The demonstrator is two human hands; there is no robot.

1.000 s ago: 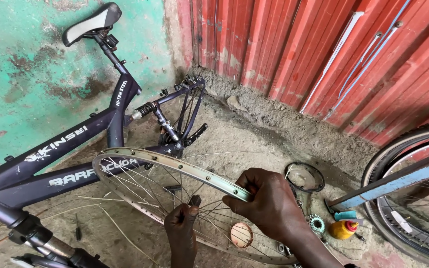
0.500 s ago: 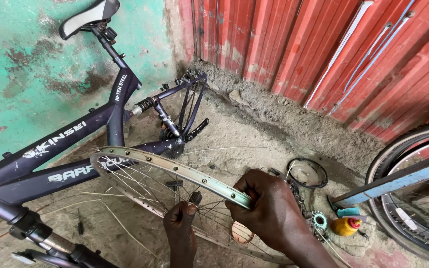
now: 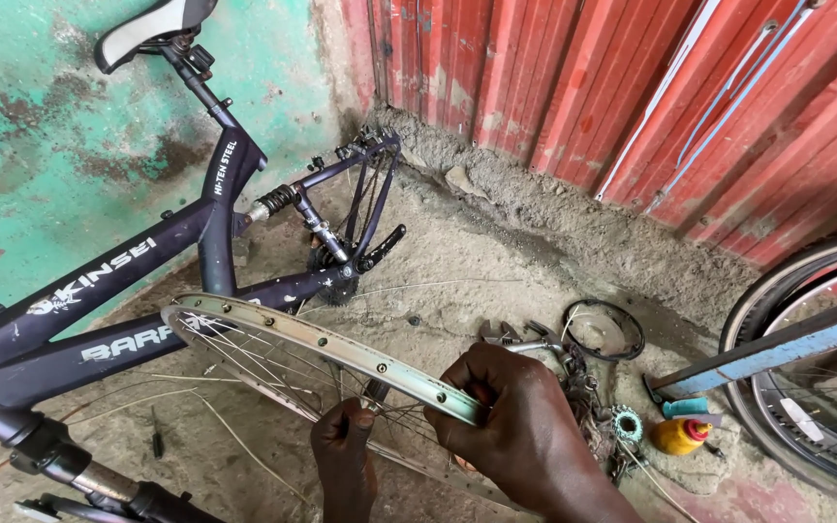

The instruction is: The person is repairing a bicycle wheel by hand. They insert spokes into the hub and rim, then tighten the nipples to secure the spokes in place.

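A bare silver bicycle rim (image 3: pixel 273 334) with thin spokes lies tilted in front of me. My right hand (image 3: pixel 520 426) grips its near right edge. My left hand (image 3: pixel 343 455) is under the rim among the spokes, its fingers pinched near the hub; what it holds is hidden. Behind the rim stands a dark blue bicycle frame (image 3: pixel 138 281) with a grey saddle (image 3: pixel 152 27), without a rear wheel.
Loose parts lie on the dirt floor to the right: a black ring (image 3: pixel 604 329), a small sprocket (image 3: pixel 625 424), a yellow bottle (image 3: pixel 680 435). A tyred wheel (image 3: pixel 806 387) and blue bar (image 3: pixel 777 351) stand at right. Red corrugated sheet behind, green wall left.
The view has shifted slightly; the rim and both hands sit a little lower and further right in the picture. My right hand keeps its grip on the rim.
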